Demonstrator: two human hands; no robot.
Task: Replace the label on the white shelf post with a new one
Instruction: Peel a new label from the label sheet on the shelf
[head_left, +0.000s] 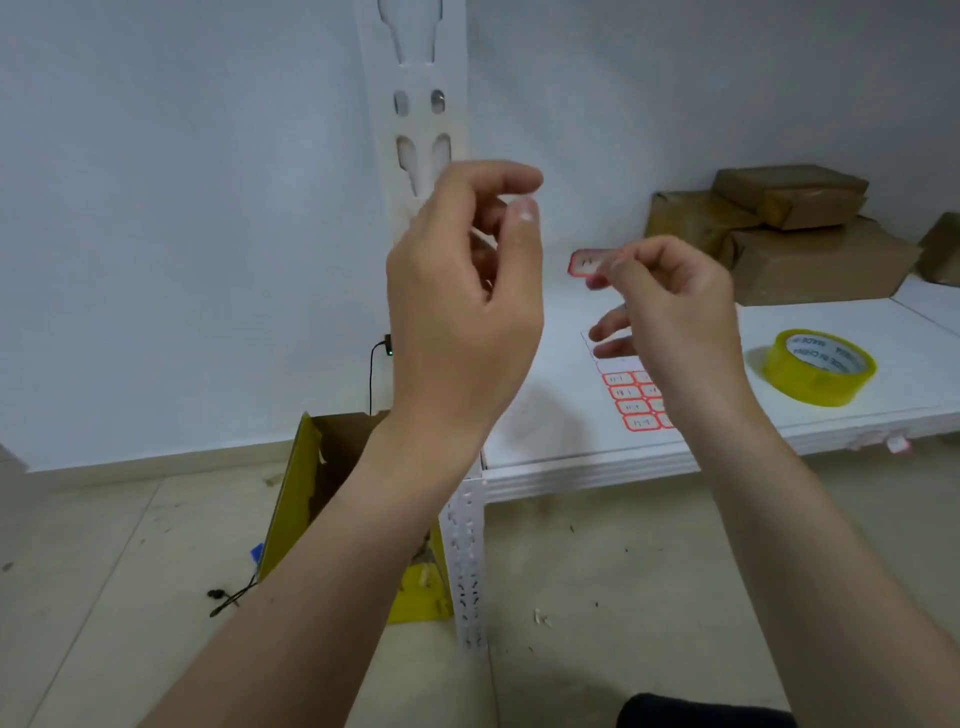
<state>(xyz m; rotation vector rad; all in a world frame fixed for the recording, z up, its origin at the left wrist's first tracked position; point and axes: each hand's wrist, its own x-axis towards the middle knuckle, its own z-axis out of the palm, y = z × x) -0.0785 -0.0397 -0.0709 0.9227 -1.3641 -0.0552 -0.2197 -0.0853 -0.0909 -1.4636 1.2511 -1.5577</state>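
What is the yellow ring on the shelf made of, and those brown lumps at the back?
The yellow ring looks like a roll of clear plastic sticky tape: glossy and see-through, wound on a printed white core. The brown lumps look like parcels wrapped in shiny brown packing tape, probably over cardboard; the creases glint.

I see my left hand (462, 291) blocking the shelf post (415, 78). Right of the post the shelf (571, 431) lies open until the label sheet (631, 400), tape roll (818, 366) and parcels (779, 234).
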